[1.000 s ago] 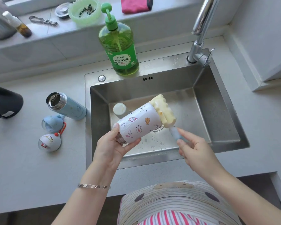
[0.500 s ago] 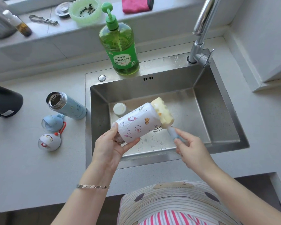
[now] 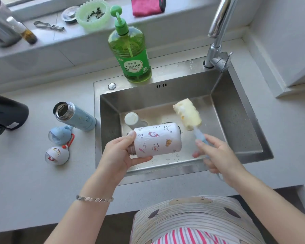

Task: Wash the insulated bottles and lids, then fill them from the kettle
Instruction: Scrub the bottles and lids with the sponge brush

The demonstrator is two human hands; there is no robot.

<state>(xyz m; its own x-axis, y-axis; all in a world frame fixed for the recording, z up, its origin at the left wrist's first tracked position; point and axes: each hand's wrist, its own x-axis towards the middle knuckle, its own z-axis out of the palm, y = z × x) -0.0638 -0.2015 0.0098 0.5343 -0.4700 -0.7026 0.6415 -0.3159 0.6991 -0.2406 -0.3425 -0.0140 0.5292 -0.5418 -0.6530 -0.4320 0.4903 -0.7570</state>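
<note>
- The left hand [image 3: 120, 155] grips the white bottle [image 3: 157, 140] at its neck end, thumb on top and fingers curled beneath. The bottle lies level over the front of the sink [image 3: 236, 120], base pointing right.
- The right hand [image 3: 217, 154] pinches the pale blue brush handle [image 3: 198, 135] between thumb and fingers. It is blurred, so how tightly it holds is unclear.
- The sponge head [image 3: 187, 113] hangs just beyond the base, not touching it.
- This looks like the scrubbing step. Roll the bottle with the left wrist so the sponge meets every side, and hold it low over the basin to catch drips.
- A small white-capped piece [image 3: 131, 118] lies on the sink floor and probably needs washing too.
- The blue bottle [image 3: 77, 117], 2 lids [image 3: 61, 135] and the kettle [image 3: 7, 113] wait on the left counter.
- The soap bottle [image 3: 130, 55] and tap [image 3: 218, 29] stand behind.
</note>
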